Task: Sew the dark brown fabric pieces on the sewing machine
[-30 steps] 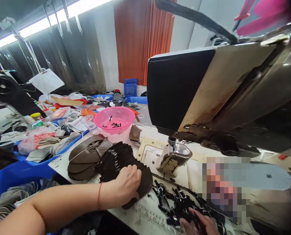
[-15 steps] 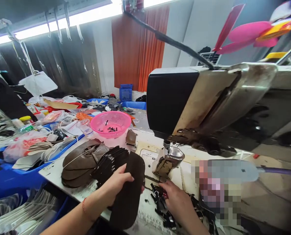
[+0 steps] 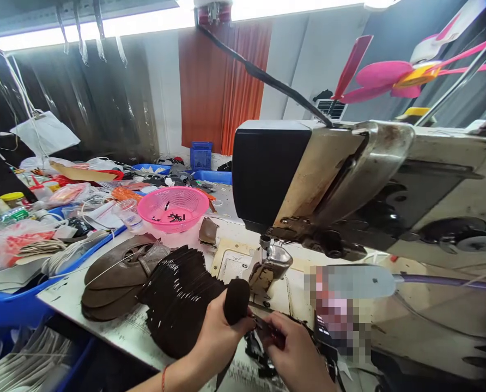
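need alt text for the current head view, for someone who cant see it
A person's left hand grips a dark piece beside a sewing machine, with the right hand close by it. To their left lie a dark stack and brown pieces; farther back sits a pink basket holding black bits.

An orange curtain [image 3: 224, 92] hangs against a pale wall [image 3: 162, 87], with a bright tube light [image 3: 153, 23] overhead.
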A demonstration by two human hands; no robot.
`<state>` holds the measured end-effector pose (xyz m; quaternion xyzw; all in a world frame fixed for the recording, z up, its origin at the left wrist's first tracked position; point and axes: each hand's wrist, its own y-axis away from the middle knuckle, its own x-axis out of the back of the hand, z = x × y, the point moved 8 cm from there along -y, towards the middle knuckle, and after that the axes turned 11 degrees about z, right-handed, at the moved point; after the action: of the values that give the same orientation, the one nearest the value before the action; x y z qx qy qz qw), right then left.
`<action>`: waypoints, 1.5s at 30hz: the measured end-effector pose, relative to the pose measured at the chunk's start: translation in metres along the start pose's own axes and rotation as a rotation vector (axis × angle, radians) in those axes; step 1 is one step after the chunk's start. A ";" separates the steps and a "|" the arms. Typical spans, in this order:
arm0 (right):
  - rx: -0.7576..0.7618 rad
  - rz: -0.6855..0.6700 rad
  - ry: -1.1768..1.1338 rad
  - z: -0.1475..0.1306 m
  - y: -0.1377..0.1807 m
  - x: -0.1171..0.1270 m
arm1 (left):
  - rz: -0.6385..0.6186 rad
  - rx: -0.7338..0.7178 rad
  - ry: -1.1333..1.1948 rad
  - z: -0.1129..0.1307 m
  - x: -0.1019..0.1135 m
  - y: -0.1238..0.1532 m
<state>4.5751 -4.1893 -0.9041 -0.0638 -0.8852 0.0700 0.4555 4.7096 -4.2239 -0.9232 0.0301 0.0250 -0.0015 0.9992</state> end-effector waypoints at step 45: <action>-0.790 0.367 -1.114 0.058 0.032 -0.001 | -0.229 0.392 0.302 -0.001 -0.019 0.007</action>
<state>4.5302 -4.1623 -0.9441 -0.3273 -0.9208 -0.1584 -0.1415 4.6906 -4.2167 -0.9231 0.2197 0.1760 -0.1148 0.9527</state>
